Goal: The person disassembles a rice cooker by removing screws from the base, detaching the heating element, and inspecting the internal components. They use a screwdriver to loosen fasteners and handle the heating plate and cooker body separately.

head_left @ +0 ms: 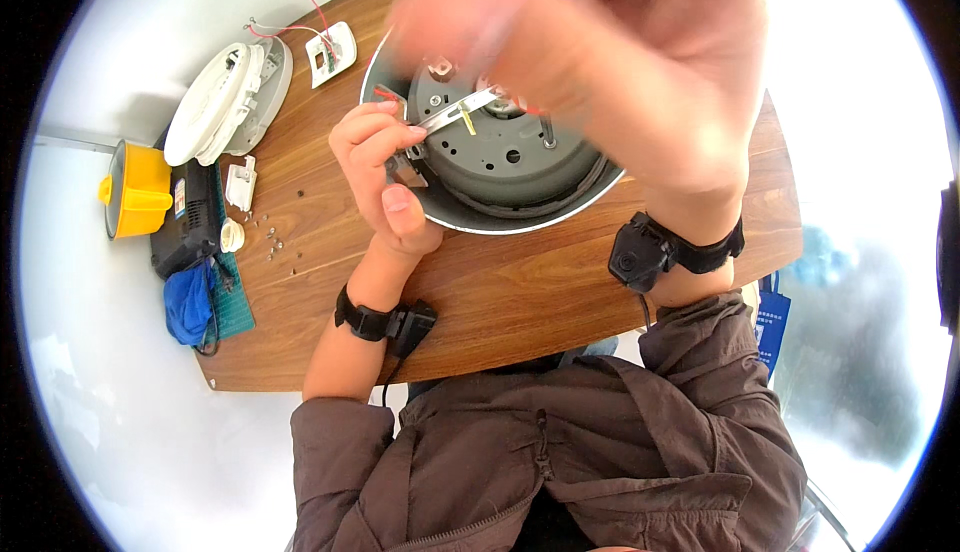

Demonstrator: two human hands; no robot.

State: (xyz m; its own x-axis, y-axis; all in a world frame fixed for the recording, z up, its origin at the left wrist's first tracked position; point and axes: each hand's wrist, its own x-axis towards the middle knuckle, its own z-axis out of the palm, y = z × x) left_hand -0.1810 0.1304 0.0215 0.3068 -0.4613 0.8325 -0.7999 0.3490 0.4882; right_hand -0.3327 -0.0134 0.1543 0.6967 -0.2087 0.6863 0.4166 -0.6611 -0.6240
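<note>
A round grey metal housing with a pale rim lies on the wooden table. Inside it are a narrow metal strip with a yellow piece, small fittings and red wires. My left hand is closed at the housing's left side, fingers curled on the strip's end and a metal bracket there. My right hand is raised over the back of the housing, badly smeared by motion, hiding part of it; I cannot make out its fingers or whether they hold anything.
On the wooden table, at left, lie stacked white covers, a small wired plate, loose screws, a yellow container, a black case, blue cloth and a green mat. A blue bag hangs at right.
</note>
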